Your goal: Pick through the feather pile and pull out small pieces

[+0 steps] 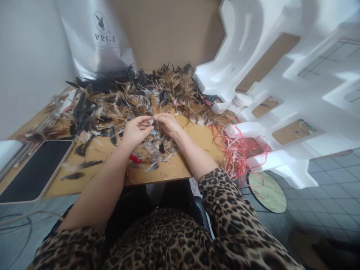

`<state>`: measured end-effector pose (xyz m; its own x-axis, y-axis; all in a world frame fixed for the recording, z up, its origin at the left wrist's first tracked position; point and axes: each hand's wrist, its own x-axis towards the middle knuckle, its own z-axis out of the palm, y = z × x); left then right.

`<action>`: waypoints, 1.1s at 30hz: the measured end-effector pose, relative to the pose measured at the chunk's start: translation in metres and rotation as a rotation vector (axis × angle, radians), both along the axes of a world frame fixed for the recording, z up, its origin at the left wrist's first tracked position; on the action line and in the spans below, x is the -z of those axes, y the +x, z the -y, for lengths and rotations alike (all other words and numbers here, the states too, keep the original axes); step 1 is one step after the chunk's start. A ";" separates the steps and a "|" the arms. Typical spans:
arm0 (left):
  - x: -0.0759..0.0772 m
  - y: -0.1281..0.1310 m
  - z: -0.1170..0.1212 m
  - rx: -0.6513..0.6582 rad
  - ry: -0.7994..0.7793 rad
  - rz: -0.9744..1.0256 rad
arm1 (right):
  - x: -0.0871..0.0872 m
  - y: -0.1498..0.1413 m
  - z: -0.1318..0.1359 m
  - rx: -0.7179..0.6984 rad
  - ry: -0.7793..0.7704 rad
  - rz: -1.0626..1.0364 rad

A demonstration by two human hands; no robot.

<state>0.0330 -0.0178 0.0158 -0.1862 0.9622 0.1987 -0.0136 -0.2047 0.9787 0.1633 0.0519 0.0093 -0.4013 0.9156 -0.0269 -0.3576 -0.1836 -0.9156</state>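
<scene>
My left hand [136,130] and my right hand [168,123] meet fingertip to fingertip over a brown board [174,168], pinching a small feather between them; it is too small to make out clearly. A big heap of brown, black and white feathers [135,97] lies just beyond the hands. Loose feathers [157,150] are scattered under my wrists. A red object [135,159] peeks out beneath my left forearm.
A tangle of red strings [236,150] hangs off the board's right edge. White foam packing [281,75] rises at the right, with a clear jar [240,102] beside it. A silver bag [95,37] stands behind. A dark tablet [36,168] lies at the left.
</scene>
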 end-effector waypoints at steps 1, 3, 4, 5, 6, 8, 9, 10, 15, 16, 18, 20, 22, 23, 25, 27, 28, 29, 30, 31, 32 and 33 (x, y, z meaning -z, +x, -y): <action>0.000 0.000 0.000 -0.007 0.006 0.005 | 0.000 0.000 0.000 -0.002 -0.004 0.003; -0.002 0.000 0.002 -0.015 0.025 0.002 | 0.000 0.000 0.000 -0.005 -0.011 0.006; -0.003 0.000 0.003 -0.022 0.035 -0.013 | 0.000 0.000 0.001 -0.009 -0.011 0.005; -0.003 -0.001 0.004 -0.033 0.043 -0.037 | 0.000 0.000 0.001 -0.015 -0.009 0.003; -0.004 -0.001 0.004 -0.049 0.048 -0.064 | 0.000 0.000 0.001 -0.024 -0.003 0.003; -0.004 -0.003 0.005 -0.084 0.047 -0.118 | 0.000 0.000 0.002 -0.048 0.010 0.010; -0.005 -0.004 0.005 -0.103 0.046 -0.141 | 0.000 0.000 0.002 -0.057 0.015 0.014; -0.005 -0.005 0.005 -0.121 0.049 -0.159 | 0.000 0.000 0.003 -0.062 0.018 0.017; -0.006 -0.010 0.003 -0.171 0.147 -0.211 | -0.002 0.000 0.004 -0.065 -0.016 0.028; -0.006 -0.011 0.002 -0.165 0.151 -0.200 | -0.002 0.001 0.004 -0.075 -0.029 0.034; -0.005 -0.011 0.001 -0.145 0.116 -0.142 | -0.004 0.001 0.005 -0.097 -0.054 0.036; -0.004 -0.010 0.000 -0.117 0.069 -0.051 | -0.005 0.001 0.006 -0.119 -0.074 0.025; -0.004 -0.008 0.000 -0.081 0.048 0.034 | -0.006 0.002 0.007 -0.139 -0.092 0.006; -0.004 -0.007 0.001 -0.062 0.044 0.068 | -0.006 0.002 0.007 -0.147 -0.101 -0.005; -0.005 -0.005 0.002 -0.020 0.033 0.122 | -0.005 0.003 0.006 -0.160 -0.120 -0.025; -0.007 -0.004 0.003 0.026 0.016 0.153 | -0.004 0.004 0.006 -0.175 -0.129 -0.038; -0.008 -0.004 0.004 0.047 0.010 0.160 | -0.004 0.005 0.006 -0.188 -0.128 -0.040; -0.008 -0.005 0.004 0.061 0.005 0.163 | -0.004 0.005 0.006 -0.202 -0.124 -0.037; -0.009 -0.005 0.004 0.068 0.001 0.161 | -0.003 0.005 0.006 -0.216 -0.116 -0.029; -0.009 -0.006 0.004 0.067 -0.003 0.154 | -0.003 0.005 0.005 -0.225 -0.103 -0.014; -0.008 -0.007 0.003 0.063 -0.007 0.140 | -0.003 0.005 0.005 -0.227 -0.086 0.009; -0.008 -0.007 0.003 0.060 -0.009 0.118 | -0.003 0.005 0.005 -0.222 -0.064 0.044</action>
